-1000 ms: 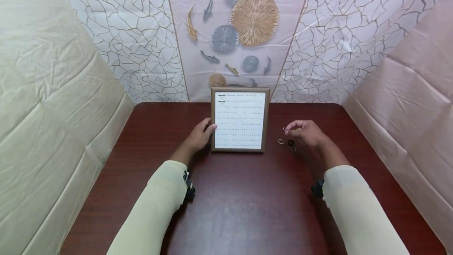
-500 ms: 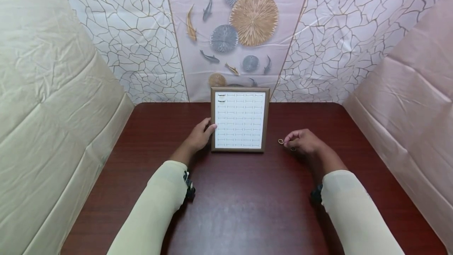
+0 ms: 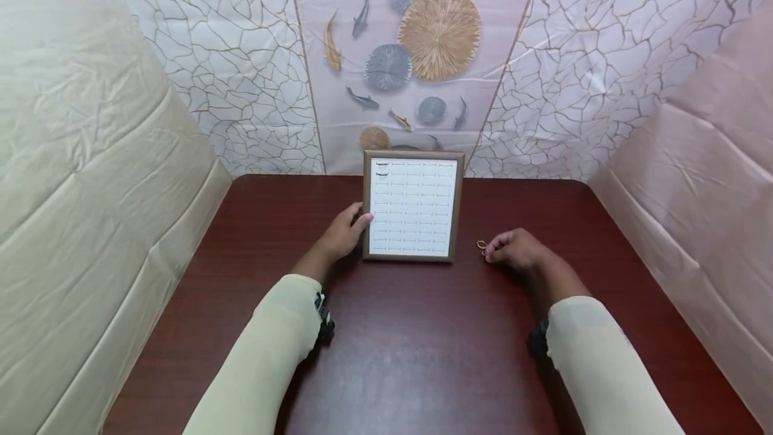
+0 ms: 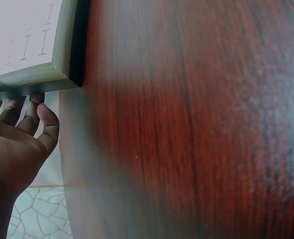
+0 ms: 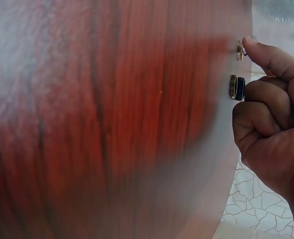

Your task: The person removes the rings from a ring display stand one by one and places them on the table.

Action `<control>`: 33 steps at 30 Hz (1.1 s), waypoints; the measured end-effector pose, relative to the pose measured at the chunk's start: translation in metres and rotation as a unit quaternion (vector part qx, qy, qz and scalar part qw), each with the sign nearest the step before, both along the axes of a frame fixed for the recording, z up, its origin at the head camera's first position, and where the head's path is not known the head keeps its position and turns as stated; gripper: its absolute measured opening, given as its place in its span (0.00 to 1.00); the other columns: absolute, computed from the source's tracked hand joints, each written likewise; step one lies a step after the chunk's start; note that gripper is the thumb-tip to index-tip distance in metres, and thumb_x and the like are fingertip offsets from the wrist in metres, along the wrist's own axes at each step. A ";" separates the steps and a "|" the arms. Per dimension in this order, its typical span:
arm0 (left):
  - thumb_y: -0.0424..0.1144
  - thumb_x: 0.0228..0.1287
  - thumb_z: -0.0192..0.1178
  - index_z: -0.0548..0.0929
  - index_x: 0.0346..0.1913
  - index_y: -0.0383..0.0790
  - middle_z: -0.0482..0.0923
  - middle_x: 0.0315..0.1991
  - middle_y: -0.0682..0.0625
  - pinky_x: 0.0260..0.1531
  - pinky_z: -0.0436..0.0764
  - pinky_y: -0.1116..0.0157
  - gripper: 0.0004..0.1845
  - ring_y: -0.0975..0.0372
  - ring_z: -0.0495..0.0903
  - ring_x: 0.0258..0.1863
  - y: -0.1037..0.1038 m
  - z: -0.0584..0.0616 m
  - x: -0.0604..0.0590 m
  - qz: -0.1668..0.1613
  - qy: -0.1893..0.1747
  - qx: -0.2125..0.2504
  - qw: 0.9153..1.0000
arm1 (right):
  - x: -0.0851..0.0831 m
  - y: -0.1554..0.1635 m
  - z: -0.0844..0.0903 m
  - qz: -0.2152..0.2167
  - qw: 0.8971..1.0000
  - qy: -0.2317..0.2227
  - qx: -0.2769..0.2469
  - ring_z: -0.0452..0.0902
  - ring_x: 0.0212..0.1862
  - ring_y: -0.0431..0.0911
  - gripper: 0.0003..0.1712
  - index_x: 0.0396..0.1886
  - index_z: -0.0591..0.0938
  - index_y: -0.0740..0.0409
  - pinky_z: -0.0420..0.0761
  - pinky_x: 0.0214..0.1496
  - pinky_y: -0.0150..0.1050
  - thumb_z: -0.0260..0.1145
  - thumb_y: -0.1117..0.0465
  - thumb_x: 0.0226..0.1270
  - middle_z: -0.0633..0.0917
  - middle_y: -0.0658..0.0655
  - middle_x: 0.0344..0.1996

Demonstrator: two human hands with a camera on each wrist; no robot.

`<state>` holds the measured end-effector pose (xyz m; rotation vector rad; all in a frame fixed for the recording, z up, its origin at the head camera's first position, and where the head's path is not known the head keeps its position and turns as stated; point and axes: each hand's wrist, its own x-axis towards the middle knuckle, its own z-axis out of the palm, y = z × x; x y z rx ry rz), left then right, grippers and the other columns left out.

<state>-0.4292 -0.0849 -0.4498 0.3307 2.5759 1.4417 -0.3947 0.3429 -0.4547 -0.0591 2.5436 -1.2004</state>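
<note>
A wood-framed white ring board [image 3: 413, 207] lies flat at the table's far middle, with two rings [image 3: 382, 168] in its top-left slots. My left hand [image 3: 343, 232] rests against the frame's left edge [image 4: 35, 84], its fingertips [image 4: 30, 112] loosely bent against the wood. To the right of the board, my right hand [image 3: 512, 251] is low on the table with its fingers curled. Its index fingertip [image 5: 256, 47] pinches a small gold ring [image 5: 241, 50]; the thumb is hidden. A black ring [image 5: 236, 87] lies by the curled middle finger. Another gold ring [image 3: 481, 245] lies just left of the hand.
The dark red wooden table [image 3: 410, 354] is boxed in by draped sheets, cream on the left [image 3: 90, 186] and pink on the right [image 3: 706, 173]. Behind the board hangs a patterned backdrop [image 3: 423, 52].
My right hand has come down from a raised position onto the rings on the table, now covering most of them. The left hand and the board have stayed put.
</note>
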 end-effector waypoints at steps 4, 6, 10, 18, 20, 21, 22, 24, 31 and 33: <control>0.59 0.89 0.47 0.56 0.88 0.38 0.59 0.87 0.36 0.87 0.58 0.42 0.40 0.45 0.56 0.88 0.000 0.000 0.001 -0.004 0.003 -0.004 1.000 | 0.001 -0.001 -0.002 -0.004 1.000 -0.005 -0.015 0.75 0.32 0.40 0.05 0.40 0.91 0.69 0.74 0.33 0.33 0.76 0.70 0.68 0.91 0.44 0.28; 0.60 0.89 0.47 0.56 0.88 0.38 0.59 0.87 0.37 0.86 0.58 0.42 0.40 0.44 0.56 0.88 0.000 -0.001 0.001 -0.004 0.005 -0.008 1.000 | 0.002 -0.002 -0.003 -0.006 1.000 -0.005 -0.019 0.75 0.32 0.40 0.02 0.38 0.92 0.68 0.74 0.33 0.33 0.76 0.71 0.68 0.91 0.44 0.27; 0.60 0.89 0.47 0.56 0.88 0.37 0.59 0.86 0.36 0.86 0.59 0.41 0.40 0.44 0.56 0.88 -0.001 -0.001 0.000 -0.002 0.008 -0.007 1.000 | 0.002 -0.005 -0.001 -0.014 1.000 -0.006 -0.018 0.73 0.30 0.40 0.03 0.38 0.92 0.68 0.73 0.31 0.34 0.76 0.72 0.67 0.90 0.43 0.26; 0.58 0.89 0.48 0.57 0.87 0.36 0.62 0.85 0.35 0.86 0.60 0.42 0.39 0.44 0.58 0.87 -0.004 -0.001 0.000 -0.007 0.014 -0.008 1.000 | 0.003 -0.009 0.001 -0.019 1.000 -0.015 -0.003 0.74 0.32 0.42 0.03 0.39 0.92 0.64 0.73 0.32 0.35 0.76 0.71 0.67 0.89 0.45 0.28; 0.57 0.89 0.48 0.58 0.87 0.37 0.64 0.84 0.35 0.85 0.62 0.42 0.38 0.44 0.60 0.86 -0.004 -0.001 0.001 -0.009 0.017 -0.008 1.000 | 0.004 -0.010 0.002 -0.019 1.000 -0.015 0.001 0.73 0.32 0.43 0.03 0.39 0.92 0.64 0.73 0.32 0.35 0.77 0.70 0.67 0.90 0.45 0.28; 0.57 0.89 0.48 0.59 0.87 0.37 0.64 0.84 0.35 0.85 0.62 0.42 0.38 0.44 0.61 0.86 -0.004 -0.001 0.001 -0.009 0.017 -0.007 1.000 | 0.005 -0.010 0.002 -0.020 1.000 -0.016 0.001 0.73 0.32 0.43 0.04 0.40 0.92 0.65 0.73 0.31 0.35 0.78 0.69 0.67 0.90 0.46 0.29; 0.57 0.89 0.49 0.59 0.87 0.37 0.65 0.83 0.35 0.84 0.63 0.42 0.37 0.44 0.62 0.85 -0.004 0.000 0.001 -0.009 0.018 -0.005 1.000 | 0.005 -0.010 0.002 -0.020 1.000 -0.016 0.000 0.73 0.32 0.43 0.05 0.41 0.92 0.66 0.73 0.31 0.36 0.78 0.68 0.67 0.90 0.46 0.29; 0.56 0.89 0.49 0.60 0.87 0.36 0.66 0.83 0.35 0.84 0.63 0.42 0.37 0.44 0.63 0.84 -0.004 0.000 0.001 -0.008 0.019 -0.003 1.000 | 0.005 -0.009 0.001 -0.019 1.000 -0.015 -0.001 0.72 0.31 0.43 0.08 0.41 0.91 0.68 0.73 0.31 0.36 0.79 0.67 0.67 0.90 0.46 0.29; 0.57 0.89 0.49 0.61 0.86 0.37 0.67 0.82 0.36 0.84 0.63 0.43 0.36 0.45 0.64 0.84 -0.003 -0.002 -0.002 -0.005 0.026 -0.009 1.000 | 0.003 -0.008 0.007 -0.010 1.000 -0.015 -0.011 0.73 0.28 0.41 0.08 0.43 0.91 0.69 0.74 0.29 0.36 0.77 0.68 0.68 0.92 0.47 0.30; 0.57 0.89 0.49 0.62 0.86 0.38 0.68 0.82 0.36 0.84 0.64 0.43 0.36 0.45 0.65 0.84 -0.003 -0.003 -0.003 -0.006 0.028 -0.009 1.000 | 0.002 -0.008 0.010 -0.011 1.000 -0.014 -0.013 0.74 0.28 0.41 0.08 0.43 0.91 0.68 0.75 0.30 0.36 0.77 0.68 0.69 0.92 0.48 0.30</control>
